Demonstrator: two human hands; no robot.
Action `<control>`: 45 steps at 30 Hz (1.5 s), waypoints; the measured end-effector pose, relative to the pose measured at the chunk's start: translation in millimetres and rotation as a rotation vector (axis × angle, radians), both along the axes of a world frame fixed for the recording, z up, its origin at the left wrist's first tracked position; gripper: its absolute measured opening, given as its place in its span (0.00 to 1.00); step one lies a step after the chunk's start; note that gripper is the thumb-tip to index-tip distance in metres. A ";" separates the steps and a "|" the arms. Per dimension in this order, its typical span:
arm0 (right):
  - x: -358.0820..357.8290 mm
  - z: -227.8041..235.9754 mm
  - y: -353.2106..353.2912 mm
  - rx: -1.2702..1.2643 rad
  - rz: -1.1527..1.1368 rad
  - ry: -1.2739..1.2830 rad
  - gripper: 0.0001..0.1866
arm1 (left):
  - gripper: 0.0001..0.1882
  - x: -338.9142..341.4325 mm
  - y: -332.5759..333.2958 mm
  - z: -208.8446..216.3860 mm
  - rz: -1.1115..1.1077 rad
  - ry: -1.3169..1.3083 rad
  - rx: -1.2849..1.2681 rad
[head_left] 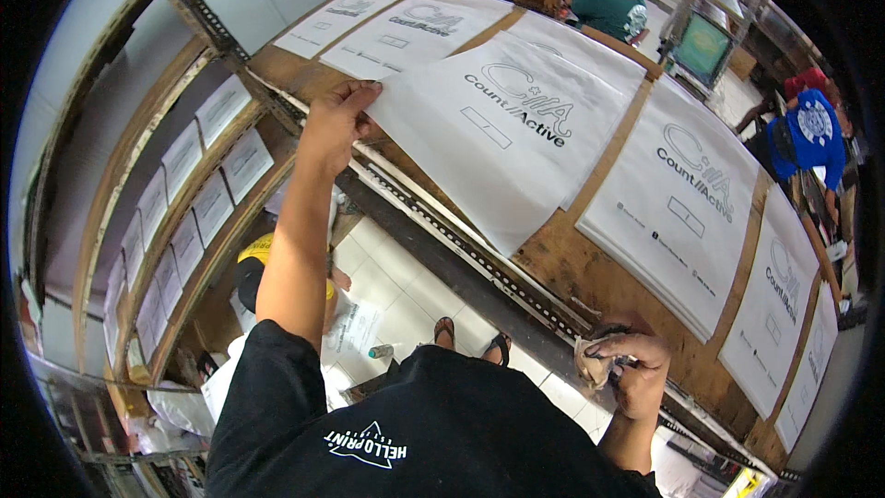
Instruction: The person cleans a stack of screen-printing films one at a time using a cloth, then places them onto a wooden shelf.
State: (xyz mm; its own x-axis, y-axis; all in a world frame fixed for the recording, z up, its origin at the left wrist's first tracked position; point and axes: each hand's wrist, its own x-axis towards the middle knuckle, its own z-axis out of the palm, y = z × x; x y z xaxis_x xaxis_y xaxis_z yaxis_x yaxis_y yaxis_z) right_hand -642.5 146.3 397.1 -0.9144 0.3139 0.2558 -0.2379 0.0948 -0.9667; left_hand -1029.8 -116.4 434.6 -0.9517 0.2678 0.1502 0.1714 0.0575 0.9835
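Note:
My left hand [343, 120] pinches the near left corner of a large white printed sheet [442, 157] between thumb and fingers. This sheet is lifted and slants over the stack beneath it, its front corner reaching the table's near edge. Black lettering, a line-drawn emblem and a small rectangle are printed on it. By the table's front edge my right hand [638, 371] is closed around a crumpled beige rag [595, 364]. Dark smudges mark the fingers of both hands. To the right of the lifted sheet lies a stack of matching white sheets [678, 212].
A long wooden table [553, 244] carries several more stacks along its length. Slatted shelves [138, 221] with white sheets stand at left. On the tiled floor [396, 267] are a bottle [380, 351] and a crouching person in yellow and black [251, 267]. Other people work at the far right.

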 end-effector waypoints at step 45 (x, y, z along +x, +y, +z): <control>-109.8 -161.4 -179.9 -0.319 0.870 -0.501 0.24 | 0.27 419.0 -174.8 -310.0 0.488 -0.499 -0.133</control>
